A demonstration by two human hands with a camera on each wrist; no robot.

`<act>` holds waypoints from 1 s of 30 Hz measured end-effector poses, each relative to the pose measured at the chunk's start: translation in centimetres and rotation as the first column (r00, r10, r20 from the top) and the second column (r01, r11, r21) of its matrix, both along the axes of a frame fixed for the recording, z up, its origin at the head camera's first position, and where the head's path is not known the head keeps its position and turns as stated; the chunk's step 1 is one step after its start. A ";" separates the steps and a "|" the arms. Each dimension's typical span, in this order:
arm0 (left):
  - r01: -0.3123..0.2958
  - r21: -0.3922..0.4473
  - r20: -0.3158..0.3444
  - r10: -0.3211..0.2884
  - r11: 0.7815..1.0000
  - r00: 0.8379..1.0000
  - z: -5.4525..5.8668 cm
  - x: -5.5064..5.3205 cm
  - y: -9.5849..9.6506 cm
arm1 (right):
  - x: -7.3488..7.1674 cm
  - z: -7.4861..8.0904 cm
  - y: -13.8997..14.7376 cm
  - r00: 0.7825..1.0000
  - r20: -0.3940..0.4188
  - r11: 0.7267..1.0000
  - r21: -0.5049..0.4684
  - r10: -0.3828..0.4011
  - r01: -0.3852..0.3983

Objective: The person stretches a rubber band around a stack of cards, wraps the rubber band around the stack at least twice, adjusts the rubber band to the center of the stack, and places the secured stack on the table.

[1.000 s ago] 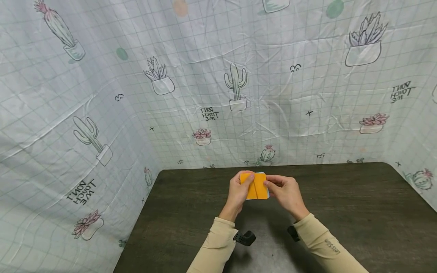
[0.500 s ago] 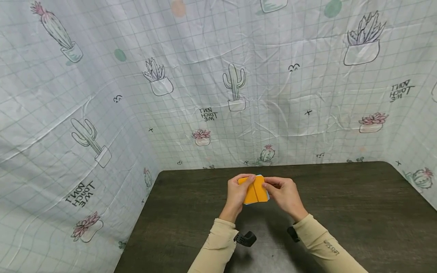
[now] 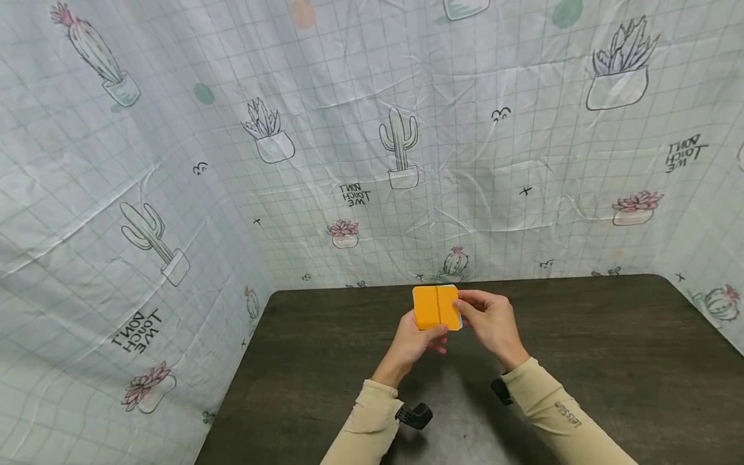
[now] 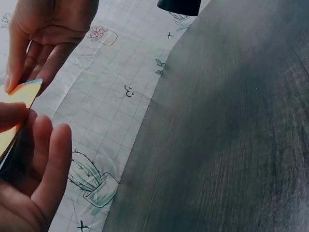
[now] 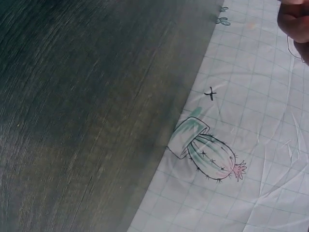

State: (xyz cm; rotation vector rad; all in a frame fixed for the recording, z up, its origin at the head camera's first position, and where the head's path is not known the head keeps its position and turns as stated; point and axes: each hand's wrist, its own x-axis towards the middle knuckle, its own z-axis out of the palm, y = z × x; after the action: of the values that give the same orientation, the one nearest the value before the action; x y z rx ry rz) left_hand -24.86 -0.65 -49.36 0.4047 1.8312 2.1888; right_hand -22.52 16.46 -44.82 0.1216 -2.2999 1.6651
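Up off the table in the head view is a flat orange square (image 3: 426,308) with rounded corners. A thin dark line runs down its face, and a pale blue layer peeks out behind its right edge. My left hand (image 3: 409,343) holds it at the bottom, thumb on the front and fingers behind. At the right edge, my right hand (image 3: 494,323) pinches it between thumb and fingers. The left wrist view catches the orange square (image 4: 30,93) nearly edge-on, between both hands. In the right wrist view only a bit of a hand (image 5: 295,24) shows at the top right corner.
A dark wood-grain table (image 3: 314,374) lies under the hands. Behind it and along both sides hangs a white curtain (image 3: 465,155) printed with a grid and cacti. Each wrist wears a black device (image 3: 415,415) at the sleeve cuff.
The left hand has slid from the square's left side down to its bottom edge, uncovering more of the face. The square has risen slightly and straightened from its earlier tilt; the right hand keeps its pinch.
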 end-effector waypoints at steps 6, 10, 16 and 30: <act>0.024 -0.055 -0.025 -0.025 0.998 0.999 0.1 -0.2 -0.2 | 0.1 0.0 0.2 1.000 0.016 1.000 -0.002 0.007 -0.007; 0.076 -0.066 -0.025 -0.078 0.995 0.997 0.3 -0.3 -0.4 | 0.2 0.1 0.2 1.000 0.008 1.000 -0.002 0.014 -0.014; -0.056 -0.021 -0.066 0.054 0.998 0.996 1.2 0.0 -0.2 | 0.3 -0.3 0.1 1.000 -0.023 0.999 0.029 0.018 -0.017; -0.384 -0.020 -0.098 0.381 0.923 0.919 2.4 0.0 1.5 | 0.8 -1.7 -1.7 0.996 -0.093 0.976 0.213 -0.016 0.036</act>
State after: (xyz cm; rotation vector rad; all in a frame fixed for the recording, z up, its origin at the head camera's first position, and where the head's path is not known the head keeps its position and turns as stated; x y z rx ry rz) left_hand -24.89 0.80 -46.95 0.1471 2.1531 2.4101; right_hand -21.67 14.78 -46.57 0.2076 -2.3947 1.3653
